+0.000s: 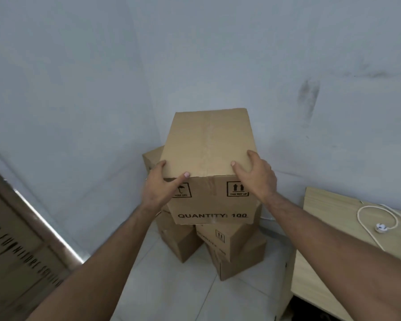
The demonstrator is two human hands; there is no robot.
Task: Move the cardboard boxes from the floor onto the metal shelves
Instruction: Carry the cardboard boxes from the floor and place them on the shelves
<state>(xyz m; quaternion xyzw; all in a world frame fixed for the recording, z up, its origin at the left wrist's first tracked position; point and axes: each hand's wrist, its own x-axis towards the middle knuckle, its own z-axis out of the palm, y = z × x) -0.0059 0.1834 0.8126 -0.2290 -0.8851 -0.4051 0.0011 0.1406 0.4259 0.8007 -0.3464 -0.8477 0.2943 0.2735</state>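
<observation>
Gripping the top cardboard box point(208, 144) at its near corners, we have both hands on it. Our left hand point(159, 188) curls round the near-left corner, thumb lying across the front face beside the "keep dry" mark, fingers wrapped round the left side. Our right hand point(255, 174) clamps the near-right corner, thumb pressed on the taped top, fingers down the right side. The box shows "QUANTITY: 100" on its front and sits above a stack of more boxes point(232, 246) on the tiled floor point(171, 286), tucked into the corner of the pale walls point(79, 89). Whether it is touching that stack, we cannot tell. To our right, a wooden tabletop point(329, 228) carries a white cable point(368, 218). To our left, a large printed carton point(16, 246) stands blurred.
</observation>
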